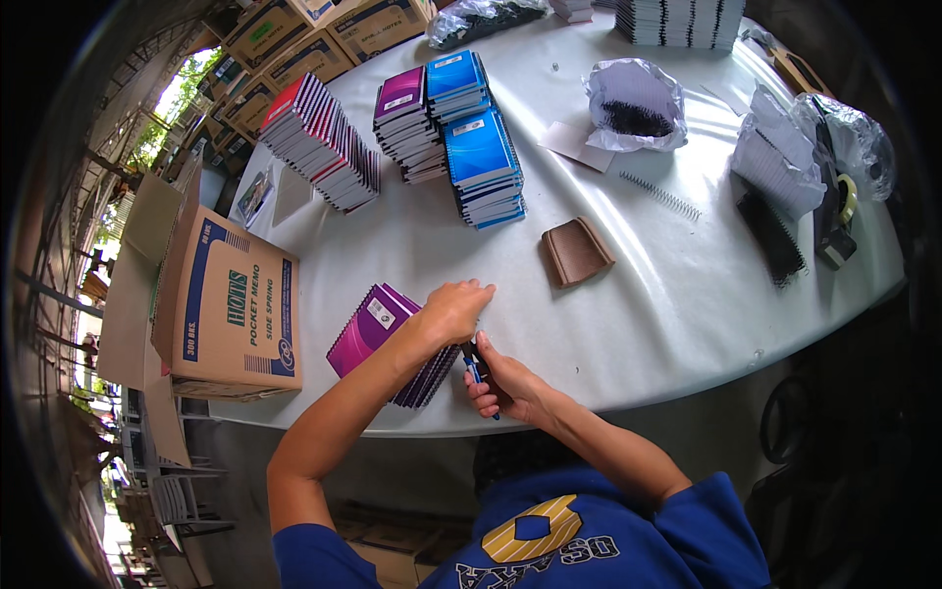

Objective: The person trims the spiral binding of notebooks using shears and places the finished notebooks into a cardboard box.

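My right hand point(505, 381) is wrapped round a pair of pliers point(475, 365) with blue and black handles, their jaws pointing up toward my left hand. My left hand point(456, 312) is bent over just above the jaws with its fingers curled, and what it grips is hidden beneath it. Under my left forearm lies a fanned stack of purple spiral notebooks point(369, 319), partly covered by the arm. Their dark coil bindings show along the near edge. To the right of my hands a brown curved block point(577, 252) rests on the table.
An open cardboard box point(235, 304) stands at the left edge of the white-covered table point(648, 324). Farther back are stacks of red notebooks point(319, 147), purple notebooks point(404, 123) and blue notebooks point(481, 157). A loose wire coil point(659, 194) and plastic-wrapped bundles point(636, 103) lie to the right.
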A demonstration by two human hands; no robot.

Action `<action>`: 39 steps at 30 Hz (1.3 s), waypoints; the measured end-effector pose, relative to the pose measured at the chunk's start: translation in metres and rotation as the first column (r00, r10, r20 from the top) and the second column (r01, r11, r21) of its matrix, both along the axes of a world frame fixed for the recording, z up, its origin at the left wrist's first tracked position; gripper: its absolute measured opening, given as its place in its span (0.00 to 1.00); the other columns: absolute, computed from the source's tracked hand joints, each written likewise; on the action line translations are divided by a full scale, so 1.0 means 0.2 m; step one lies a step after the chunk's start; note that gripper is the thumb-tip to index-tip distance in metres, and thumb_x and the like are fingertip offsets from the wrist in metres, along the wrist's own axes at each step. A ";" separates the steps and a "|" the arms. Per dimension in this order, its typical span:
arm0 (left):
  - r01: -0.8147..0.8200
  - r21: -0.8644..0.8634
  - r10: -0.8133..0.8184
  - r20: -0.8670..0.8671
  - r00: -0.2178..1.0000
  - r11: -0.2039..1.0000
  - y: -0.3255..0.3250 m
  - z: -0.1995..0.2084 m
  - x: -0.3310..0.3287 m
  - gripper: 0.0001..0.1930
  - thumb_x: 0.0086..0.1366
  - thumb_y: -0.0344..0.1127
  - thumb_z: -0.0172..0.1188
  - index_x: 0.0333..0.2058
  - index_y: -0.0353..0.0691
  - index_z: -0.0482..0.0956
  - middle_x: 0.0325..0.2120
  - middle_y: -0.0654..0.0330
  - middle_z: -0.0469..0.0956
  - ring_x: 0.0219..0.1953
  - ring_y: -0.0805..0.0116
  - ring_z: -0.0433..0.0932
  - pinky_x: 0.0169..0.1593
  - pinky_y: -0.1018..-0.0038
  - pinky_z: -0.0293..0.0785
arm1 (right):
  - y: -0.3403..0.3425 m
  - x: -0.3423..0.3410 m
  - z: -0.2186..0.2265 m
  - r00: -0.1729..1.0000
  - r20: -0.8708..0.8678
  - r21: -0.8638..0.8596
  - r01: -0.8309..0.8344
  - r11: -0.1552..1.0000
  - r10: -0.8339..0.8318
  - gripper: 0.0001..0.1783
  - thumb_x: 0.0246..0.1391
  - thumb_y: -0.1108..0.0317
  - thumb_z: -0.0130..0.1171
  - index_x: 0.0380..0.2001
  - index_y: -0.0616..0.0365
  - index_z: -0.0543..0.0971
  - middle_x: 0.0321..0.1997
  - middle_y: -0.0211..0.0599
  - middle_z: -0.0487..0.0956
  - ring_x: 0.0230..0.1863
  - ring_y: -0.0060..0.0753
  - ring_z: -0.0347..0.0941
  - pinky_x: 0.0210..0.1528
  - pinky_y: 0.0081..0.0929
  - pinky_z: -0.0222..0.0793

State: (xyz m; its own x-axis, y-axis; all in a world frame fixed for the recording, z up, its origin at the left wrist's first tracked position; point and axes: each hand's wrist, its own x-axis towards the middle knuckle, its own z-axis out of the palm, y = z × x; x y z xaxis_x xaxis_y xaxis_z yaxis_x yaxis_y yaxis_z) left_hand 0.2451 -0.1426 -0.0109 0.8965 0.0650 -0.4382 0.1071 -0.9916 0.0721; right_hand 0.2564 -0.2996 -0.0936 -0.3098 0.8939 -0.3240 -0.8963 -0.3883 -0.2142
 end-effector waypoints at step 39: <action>-0.061 -0.110 0.075 0.131 0.988 0.992 0.03 0.01 -0.01 0.43 0.39 0.16 0.59 0.60 0.48 0.69 0.58 0.40 0.67 0.49 0.43 0.75 0.52 0.60 0.73 | 0.02 0.05 0.05 0.999 -0.049 -0.241 -0.010 0.971 -0.002 0.42 0.59 0.28 0.30 0.31 0.62 0.71 0.20 0.30 0.66 0.19 0.28 0.59 0.24 0.29 0.64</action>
